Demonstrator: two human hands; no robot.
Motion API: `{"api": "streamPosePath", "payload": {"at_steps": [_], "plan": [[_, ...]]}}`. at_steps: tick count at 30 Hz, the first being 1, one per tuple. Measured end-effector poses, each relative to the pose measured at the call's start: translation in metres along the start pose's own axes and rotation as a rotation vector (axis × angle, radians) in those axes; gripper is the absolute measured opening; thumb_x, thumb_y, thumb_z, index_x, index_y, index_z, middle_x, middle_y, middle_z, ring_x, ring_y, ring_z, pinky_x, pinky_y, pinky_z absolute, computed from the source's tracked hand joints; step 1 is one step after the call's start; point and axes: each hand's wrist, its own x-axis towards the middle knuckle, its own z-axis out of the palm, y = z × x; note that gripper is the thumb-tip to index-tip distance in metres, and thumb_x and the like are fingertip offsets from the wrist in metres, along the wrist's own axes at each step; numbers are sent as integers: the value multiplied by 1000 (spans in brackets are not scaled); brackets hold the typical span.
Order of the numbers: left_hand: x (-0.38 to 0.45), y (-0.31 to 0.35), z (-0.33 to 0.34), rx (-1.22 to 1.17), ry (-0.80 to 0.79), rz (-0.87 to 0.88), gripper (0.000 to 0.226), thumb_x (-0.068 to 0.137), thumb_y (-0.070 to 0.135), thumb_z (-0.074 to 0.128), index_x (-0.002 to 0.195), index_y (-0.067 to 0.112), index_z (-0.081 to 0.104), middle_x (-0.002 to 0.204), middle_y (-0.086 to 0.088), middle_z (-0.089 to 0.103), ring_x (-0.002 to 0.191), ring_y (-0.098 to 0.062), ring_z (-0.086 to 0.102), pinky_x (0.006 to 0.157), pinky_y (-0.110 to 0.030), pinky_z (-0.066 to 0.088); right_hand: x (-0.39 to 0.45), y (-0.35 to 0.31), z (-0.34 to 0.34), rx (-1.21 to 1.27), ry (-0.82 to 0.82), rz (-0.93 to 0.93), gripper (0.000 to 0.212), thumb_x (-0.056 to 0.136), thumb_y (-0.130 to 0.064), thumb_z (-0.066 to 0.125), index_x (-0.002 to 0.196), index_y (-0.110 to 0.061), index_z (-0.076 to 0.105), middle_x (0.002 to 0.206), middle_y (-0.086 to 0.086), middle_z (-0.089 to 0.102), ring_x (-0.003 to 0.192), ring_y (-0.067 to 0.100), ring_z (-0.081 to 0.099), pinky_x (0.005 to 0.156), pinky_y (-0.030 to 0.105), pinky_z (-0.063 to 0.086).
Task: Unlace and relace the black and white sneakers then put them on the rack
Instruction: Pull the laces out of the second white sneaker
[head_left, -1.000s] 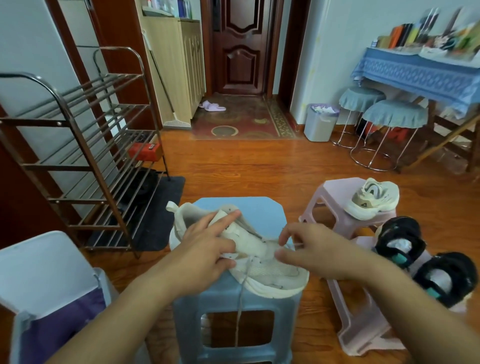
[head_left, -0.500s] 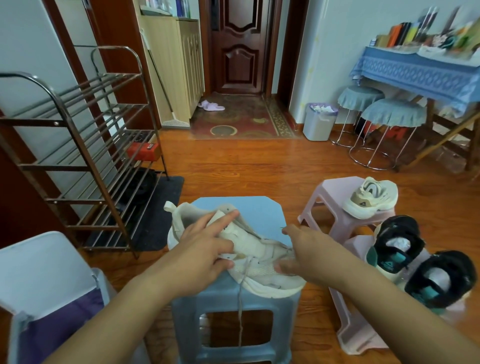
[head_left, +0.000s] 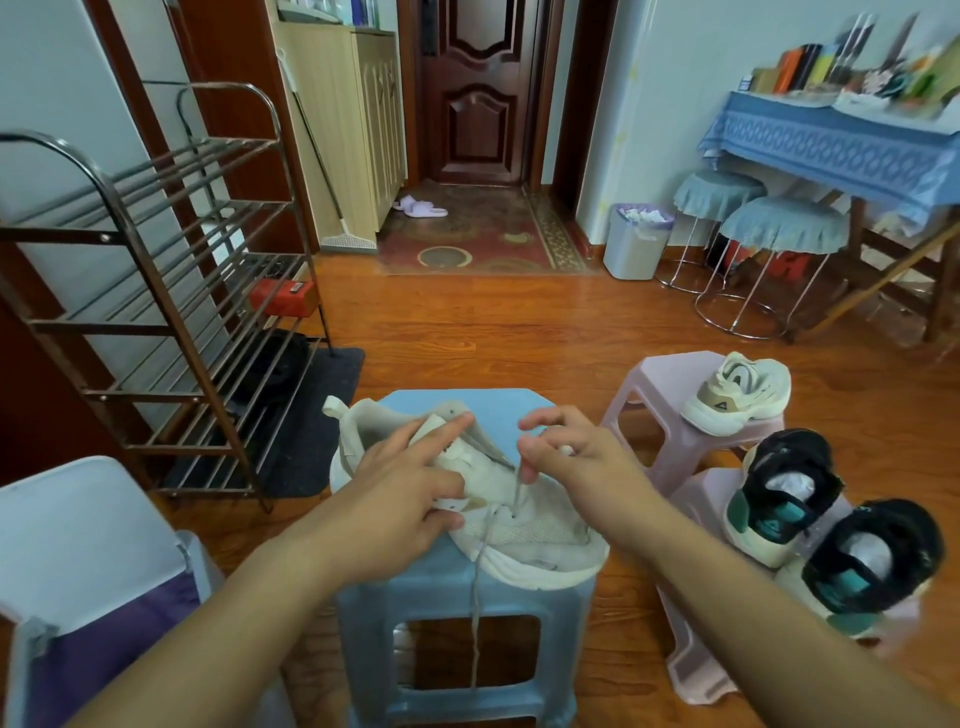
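White sneaker (head_left: 524, 535) on blue stool (head_left: 498, 410), centre. Left hand (head_left: 400, 499) clamps tongue; right hand (head_left: 576, 462) pinches lace (head_left: 516, 493). Black sneakers (head_left: 826, 540) at 3 o'clock; rack (head_left: 156, 291) at 10.

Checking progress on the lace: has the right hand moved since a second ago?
Yes. The right hand has lifted up and away from the toe of the white sneaker on the blue stool, drawing the lace upward.
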Motion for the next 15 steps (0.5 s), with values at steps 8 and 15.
{"api": "streamPosePath", "payload": {"at_steps": [8,15], "plan": [[9,3,1,49,-61,-93,21,101,45,55,81,37,54,167,22,-14,155,-20,-5,118,-50,25,11,29,-42,784,305,336,24,102,-22,53,79,-14,57,65,0,46,62,17,47,71,36,43],[11,5,0,44,-78,-108,12,101,44,56,93,38,63,167,20,-15,154,-26,2,119,-50,23,8,27,-97,-309,579,337,23,98,-32,55,89,-11,56,77,6,57,73,27,58,65,40,50]]}}
